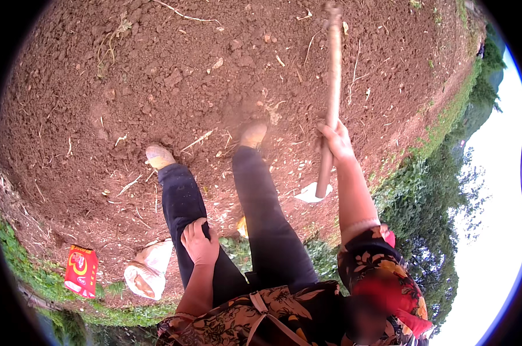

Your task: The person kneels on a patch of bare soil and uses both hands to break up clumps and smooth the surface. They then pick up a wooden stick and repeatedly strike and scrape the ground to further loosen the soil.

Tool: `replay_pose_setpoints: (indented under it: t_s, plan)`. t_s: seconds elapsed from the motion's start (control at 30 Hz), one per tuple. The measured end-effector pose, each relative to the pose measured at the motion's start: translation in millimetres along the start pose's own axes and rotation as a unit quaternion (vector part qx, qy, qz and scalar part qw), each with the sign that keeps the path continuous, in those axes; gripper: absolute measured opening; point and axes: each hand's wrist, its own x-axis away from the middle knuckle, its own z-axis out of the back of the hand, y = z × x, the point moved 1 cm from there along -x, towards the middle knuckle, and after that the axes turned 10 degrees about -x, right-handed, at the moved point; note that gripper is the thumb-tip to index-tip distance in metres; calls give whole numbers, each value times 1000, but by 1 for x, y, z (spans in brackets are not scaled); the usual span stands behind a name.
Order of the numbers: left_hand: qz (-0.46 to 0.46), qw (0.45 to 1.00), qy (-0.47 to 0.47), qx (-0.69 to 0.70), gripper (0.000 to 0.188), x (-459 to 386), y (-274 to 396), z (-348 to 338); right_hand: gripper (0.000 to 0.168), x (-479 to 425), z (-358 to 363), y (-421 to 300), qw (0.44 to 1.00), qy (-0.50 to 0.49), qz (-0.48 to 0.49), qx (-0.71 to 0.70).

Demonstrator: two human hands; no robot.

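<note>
My right hand (336,140) is closed around a stout wooden tool handle (333,78), near its lower end. The handle points away from me over the soil, and its far end runs to the top rim of the view, where it is blurred; no tool head can be made out. My left hand (200,244) lies on my left leg (183,194), just above the knee, with nothing in it. Both of my shoes (159,156) stand on loose brown soil (157,86), the right shoe (254,135) blurred.
To the left are a red printed bag (82,270) and an open white sack (146,272). A white sheet or bag (308,193) lies beyond the handle's near end. Something yellow (242,227) shows beside my right leg. Dry stalks (199,140) litter the soil; green plants (399,186) border it.
</note>
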Motion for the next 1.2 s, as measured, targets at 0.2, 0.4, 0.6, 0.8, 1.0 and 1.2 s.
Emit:
replay_pose_setpoints:
  t_s: [0.2, 0.4, 0.6, 0.8, 1.0, 1.2]
  plan:
    - [-6, 1000, 7, 7, 33, 1, -2, -9, 23, 1, -10, 101, 969, 45, -155, 189]
    - [-8, 1000, 18, -18, 29, 1, 1, -4, 22, 86, 13, 56, 976, 52, -165, 131]
    - [-12, 999, 0, -42, 29, 1, -5, -5, 24, 30, 11, -31, 974, 95, 14, 203]
    - [-17, 999, -28, -41, 30, 1, -3, -5, 34, -14, 81, 122, 892, 168, -110, 404]
    - [-9, 998, -35, -43, 30, 0, -10, 1, 20, 100, 127, 194, 903, 154, -277, 291]
    - [-27, 996, -30, -83, 30, -5, 0, 2, 20, 79, 108, 114, 943, 140, -114, 278]
